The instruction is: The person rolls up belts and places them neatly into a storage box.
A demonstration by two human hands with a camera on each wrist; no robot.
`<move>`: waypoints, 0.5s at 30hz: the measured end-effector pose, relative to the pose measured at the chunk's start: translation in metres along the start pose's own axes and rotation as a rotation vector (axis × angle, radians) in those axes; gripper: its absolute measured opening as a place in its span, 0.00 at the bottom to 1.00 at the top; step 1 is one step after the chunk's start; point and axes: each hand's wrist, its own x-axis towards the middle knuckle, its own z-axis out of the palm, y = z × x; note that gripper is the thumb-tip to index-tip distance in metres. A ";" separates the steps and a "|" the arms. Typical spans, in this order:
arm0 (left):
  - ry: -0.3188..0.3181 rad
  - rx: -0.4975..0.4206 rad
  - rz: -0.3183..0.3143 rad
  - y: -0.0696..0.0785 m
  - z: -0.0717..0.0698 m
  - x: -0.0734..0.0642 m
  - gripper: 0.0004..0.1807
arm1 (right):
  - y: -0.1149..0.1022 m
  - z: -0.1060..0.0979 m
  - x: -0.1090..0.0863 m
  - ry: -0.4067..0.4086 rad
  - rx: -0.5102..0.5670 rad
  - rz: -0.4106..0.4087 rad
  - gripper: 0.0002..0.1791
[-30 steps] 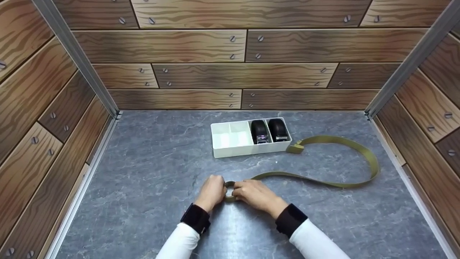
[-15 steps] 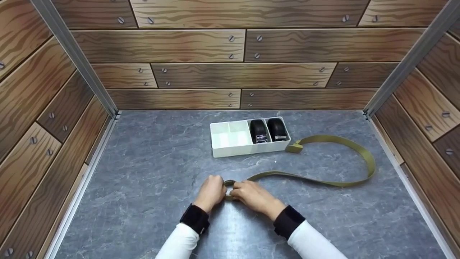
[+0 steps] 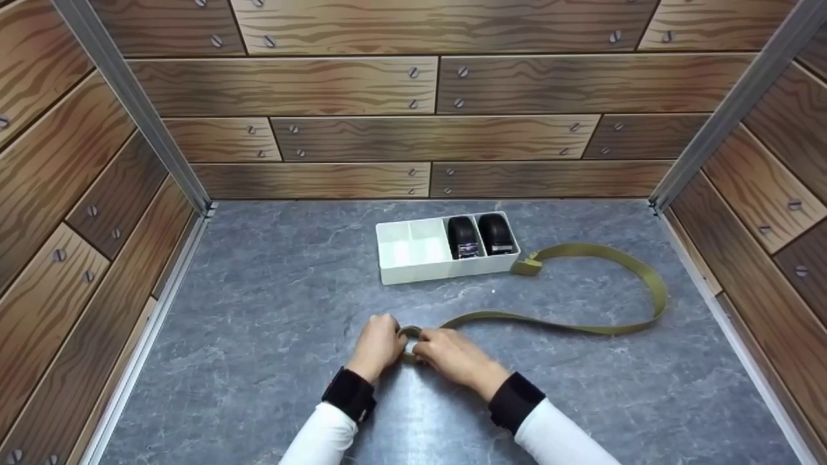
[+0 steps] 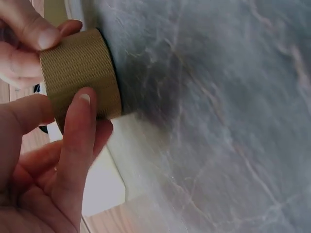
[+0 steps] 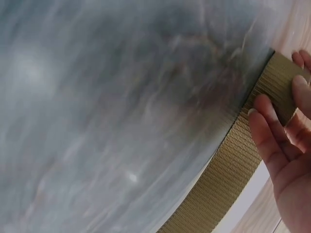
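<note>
An olive webbing belt (image 3: 594,250) lies in a wide curve to the right, standing on its edge. Its buckle (image 3: 526,266) sits by the white tray's right corner. The near end is wound into a small coil (image 4: 77,68) between the hands. My left hand (image 3: 378,345) holds the coil's left side, with thumb and fingers about the webbing in the left wrist view. From the right, my right hand (image 3: 459,358) pinches the coil where the strip (image 5: 218,174) runs into it. Part of the coil is hidden behind the fingers.
Behind the hands stands a white tray (image 3: 446,271) with compartments. Two black rolled belts, one (image 3: 462,237) beside the other (image 3: 495,234), fill its right compartments; the two left ones show bare bottoms. Wood-patterned walls (image 3: 362,135) enclose the grey marbled tabletop (image 3: 278,271).
The belt's curve on the right has drawn slightly leftward toward the hands. Both hands stay at the coil, fingers shifting a little. The head view has shifted slightly.
</note>
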 end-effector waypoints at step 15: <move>-0.026 0.191 0.136 -0.003 0.000 0.005 0.11 | 0.005 -0.003 -0.002 -0.031 0.023 -0.021 0.02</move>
